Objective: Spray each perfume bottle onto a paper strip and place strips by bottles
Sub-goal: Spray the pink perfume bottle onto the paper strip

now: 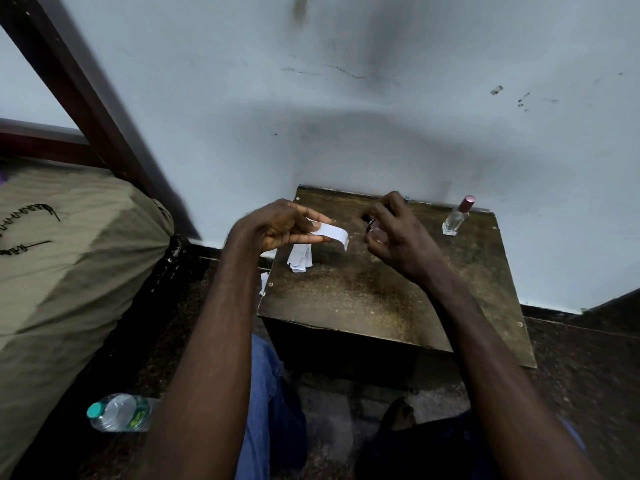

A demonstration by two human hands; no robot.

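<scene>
Both bare forearms reach forward, converging at the wrists. The left hand (pixel 282 225) turns its palm inward, thumb and fingertips pinching a paper strip (pixel 334 233) that pokes toward the other hand. The right hand (pixel 398 237) shows its back, fingers curled round a small bottle (pixel 372 227), mostly hidden. The hands are near each other, not touching.

Scuffed pale wall (pixel 346 98) behind dark wooden table (pixel 363 296).

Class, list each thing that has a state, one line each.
left hand: pinches the paper strip.
paper strip: held, free end drooping.
right hand: grips the small bottle.
small bottle: held, mostly hidden.
pink-capped bottle: upright, capped.
spare strips: piled on table.
water bottle: lying down, capped.
</scene>
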